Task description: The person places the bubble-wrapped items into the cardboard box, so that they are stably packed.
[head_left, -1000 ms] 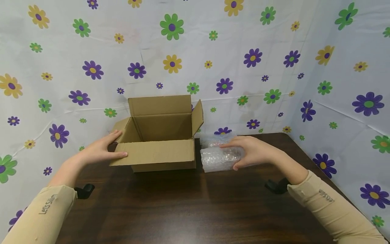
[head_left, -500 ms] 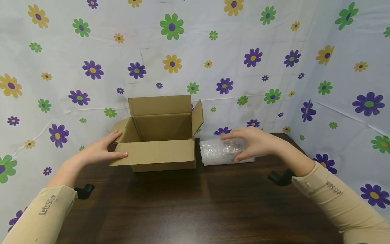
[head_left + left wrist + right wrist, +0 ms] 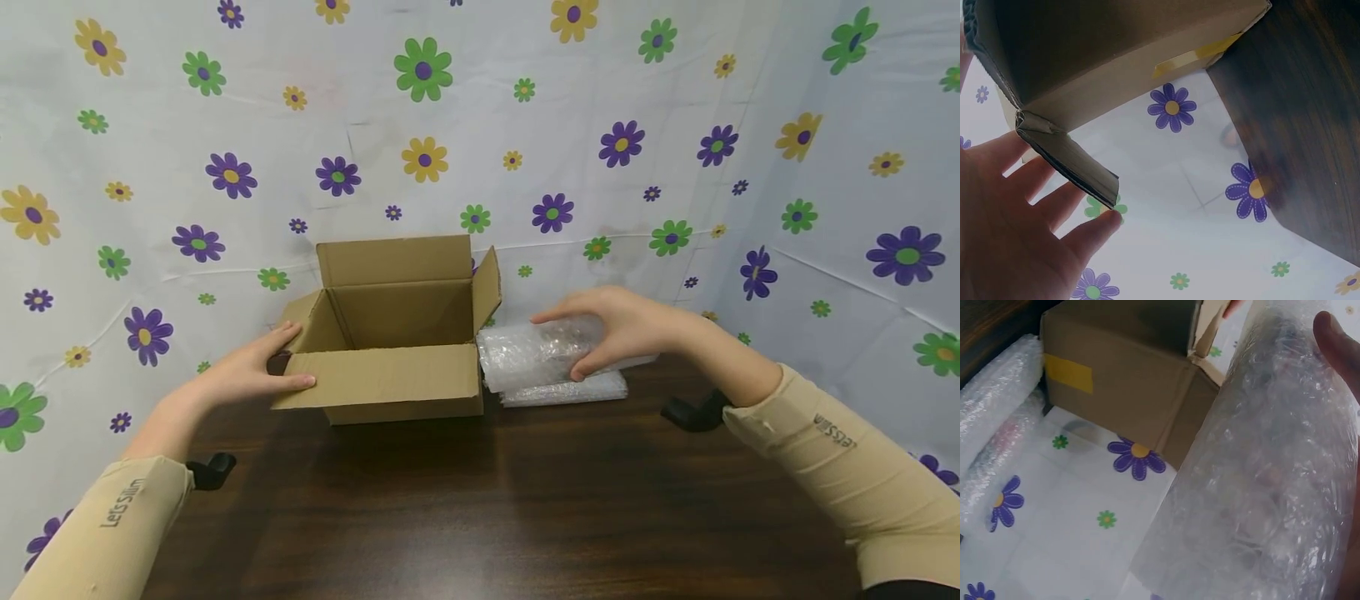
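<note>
Right hand (image 3: 633, 329): thumb and fingers curved round a bubble-wrapped bundle (image 3: 525, 354), gripping it from above with the thumb on the near side; in the right wrist view the thumb presses on the wrap

Held bundle: clear plastic with a shiny, bumpy surface, roughly tube-shaped, to the right of the cardboard box (image 3: 405, 411); it is up off the bench (image 3: 480, 508), its left end close to the box's right side; whether the two touch I cannot tell; what is inside the wrap is too blurred to name

Wrapped pieces: a second wrapped bundle (image 3: 573, 392) lies on the bench below the held one, partly covered by it in the head view; the right wrist view shows another wrapped bundle (image 3: 1007, 444) right beside it, with a faint pinkish patch

Left hand (image 3: 251, 364): fingers spread, resting along the outside of the left flap (image 3: 302, 310), thumb lying on the front flap (image 3: 378, 375)

Box: upright, top open; the back flap (image 3: 393, 260) stands up, the right flap (image 3: 486, 290) stands up and tilts, the front flap reaches out toward the person; yellow tape (image 3: 1068, 374) runs on its right side

Sleeves: beige, lettered; the left sleeve (image 3: 120, 533) and the right sleeve (image 3: 840, 475) cover the forearms

Backdrop: white sheet (image 3: 465, 75) with purple, green and yellow flowers, behind the dark wood-grained bench
</note>
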Demonstrator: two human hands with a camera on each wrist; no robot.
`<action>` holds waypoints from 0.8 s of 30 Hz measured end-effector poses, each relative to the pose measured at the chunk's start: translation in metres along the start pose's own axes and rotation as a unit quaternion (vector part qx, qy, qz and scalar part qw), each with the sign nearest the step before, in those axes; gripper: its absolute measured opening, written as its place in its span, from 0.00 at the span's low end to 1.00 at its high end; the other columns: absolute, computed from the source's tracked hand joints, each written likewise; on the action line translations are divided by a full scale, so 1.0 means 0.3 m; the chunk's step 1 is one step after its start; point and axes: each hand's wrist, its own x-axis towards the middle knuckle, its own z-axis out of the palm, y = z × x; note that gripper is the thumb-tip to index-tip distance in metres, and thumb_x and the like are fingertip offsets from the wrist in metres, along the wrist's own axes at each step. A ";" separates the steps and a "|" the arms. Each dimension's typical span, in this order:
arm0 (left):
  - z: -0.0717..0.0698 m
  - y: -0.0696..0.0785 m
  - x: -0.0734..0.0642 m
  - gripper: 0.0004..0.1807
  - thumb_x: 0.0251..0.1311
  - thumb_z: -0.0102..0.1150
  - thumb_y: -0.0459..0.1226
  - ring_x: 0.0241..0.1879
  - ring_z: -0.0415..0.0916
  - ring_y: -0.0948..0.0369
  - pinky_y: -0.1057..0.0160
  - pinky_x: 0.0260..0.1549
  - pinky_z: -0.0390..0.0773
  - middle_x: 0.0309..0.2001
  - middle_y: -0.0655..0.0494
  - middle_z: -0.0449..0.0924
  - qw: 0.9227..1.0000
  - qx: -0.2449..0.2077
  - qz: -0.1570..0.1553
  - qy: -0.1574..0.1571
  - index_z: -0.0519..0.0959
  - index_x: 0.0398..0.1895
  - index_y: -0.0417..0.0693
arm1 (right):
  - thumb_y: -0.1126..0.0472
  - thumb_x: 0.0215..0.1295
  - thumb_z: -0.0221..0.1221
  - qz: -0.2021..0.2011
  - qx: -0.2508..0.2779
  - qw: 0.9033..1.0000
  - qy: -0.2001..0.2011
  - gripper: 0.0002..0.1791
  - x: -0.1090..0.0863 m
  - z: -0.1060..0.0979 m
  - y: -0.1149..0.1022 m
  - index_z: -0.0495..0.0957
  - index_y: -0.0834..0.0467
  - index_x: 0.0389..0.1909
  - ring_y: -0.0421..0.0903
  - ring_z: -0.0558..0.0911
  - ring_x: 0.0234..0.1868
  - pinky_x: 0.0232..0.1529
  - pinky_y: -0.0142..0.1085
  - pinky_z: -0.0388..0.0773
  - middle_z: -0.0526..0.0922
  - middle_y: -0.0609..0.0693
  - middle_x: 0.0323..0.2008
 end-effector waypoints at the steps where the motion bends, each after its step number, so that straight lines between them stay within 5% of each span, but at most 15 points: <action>1: 0.001 0.000 0.000 0.55 0.56 0.66 0.53 0.71 0.40 0.34 0.31 0.62 0.48 0.73 0.29 0.41 1.000 0.000 0.001 0.000 0.47 0.75 0.34 | 0.48 0.48 0.74 0.002 0.002 1.000 -0.003 0.40 0.005 -0.007 -0.006 0.73 0.50 0.65 0.48 0.73 0.63 0.59 0.50 0.71 0.75 0.47 0.62; 24: 0.003 0.006 -0.002 0.56 0.55 0.67 0.53 0.71 0.40 0.33 0.31 0.62 0.48 0.73 0.28 0.42 1.000 0.001 0.003 0.001 0.48 0.75 0.32 | 0.44 0.47 0.74 -0.012 0.008 1.000 -0.007 0.40 0.213 -0.089 -0.089 0.74 0.44 0.64 0.43 0.71 0.63 0.61 0.49 0.69 0.75 0.41 0.62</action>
